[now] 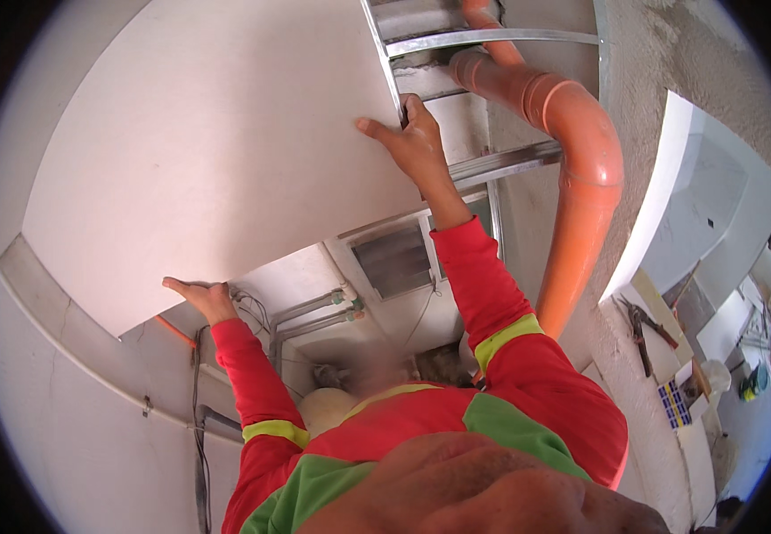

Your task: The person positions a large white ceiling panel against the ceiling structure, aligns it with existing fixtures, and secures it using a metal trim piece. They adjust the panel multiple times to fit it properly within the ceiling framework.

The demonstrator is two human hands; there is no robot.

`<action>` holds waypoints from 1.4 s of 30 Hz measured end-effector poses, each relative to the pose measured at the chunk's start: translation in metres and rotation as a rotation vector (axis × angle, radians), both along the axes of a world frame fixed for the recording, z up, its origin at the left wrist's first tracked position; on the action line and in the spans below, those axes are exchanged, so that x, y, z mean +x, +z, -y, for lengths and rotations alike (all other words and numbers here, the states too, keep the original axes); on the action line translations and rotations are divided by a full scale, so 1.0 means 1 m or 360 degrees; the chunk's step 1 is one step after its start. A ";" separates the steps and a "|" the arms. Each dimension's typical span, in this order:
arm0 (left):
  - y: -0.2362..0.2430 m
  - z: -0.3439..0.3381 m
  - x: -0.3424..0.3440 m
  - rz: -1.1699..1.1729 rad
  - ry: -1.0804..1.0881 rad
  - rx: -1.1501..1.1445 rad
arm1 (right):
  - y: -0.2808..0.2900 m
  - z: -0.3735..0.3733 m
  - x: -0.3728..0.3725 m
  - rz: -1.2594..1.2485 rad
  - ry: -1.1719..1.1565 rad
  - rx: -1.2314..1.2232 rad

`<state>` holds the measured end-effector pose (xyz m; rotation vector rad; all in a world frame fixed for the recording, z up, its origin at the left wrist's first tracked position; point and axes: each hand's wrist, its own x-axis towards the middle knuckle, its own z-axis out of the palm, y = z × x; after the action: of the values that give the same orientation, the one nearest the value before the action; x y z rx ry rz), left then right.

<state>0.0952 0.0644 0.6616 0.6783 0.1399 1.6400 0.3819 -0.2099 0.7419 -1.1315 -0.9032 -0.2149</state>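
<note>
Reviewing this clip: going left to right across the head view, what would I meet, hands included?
Left hand, grey pipes, right hand, large orange pipe, long-handled tool.

1. No words, numbers, brands or signs can be read anywhere in view.
2. A small blue-and-yellow patterned box (673, 405) on the ledge (695, 463) at the right shows blocks of colour; any print on it is too small to make out.
</note>
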 end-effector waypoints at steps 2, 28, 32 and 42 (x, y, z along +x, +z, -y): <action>-0.001 -0.002 0.001 -0.0020 0.0037 -0.0007 | 0.006 0.003 0.008 0.0023 0.0179 -0.0061; 0.005 -0.003 0.002 0.0131 0.0064 -0.0069 | 0.249 -0.073 -0.062 0.1546 0.0176 0.0668; 0.001 -0.011 0.000 0.0115 0.0014 -0.0127 | 0.246 -0.083 -0.059 0.1740 -0.0142 0.0719; 0.000 -0.010 -0.003 0.0145 -0.0039 -0.0166 | 0.192 -0.060 -0.031 0.2223 -0.0619 0.0811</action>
<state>0.0925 0.0744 0.6613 0.5232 0.1494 1.6254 0.3514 -0.1498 0.9336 -0.5385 -1.6705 -1.5928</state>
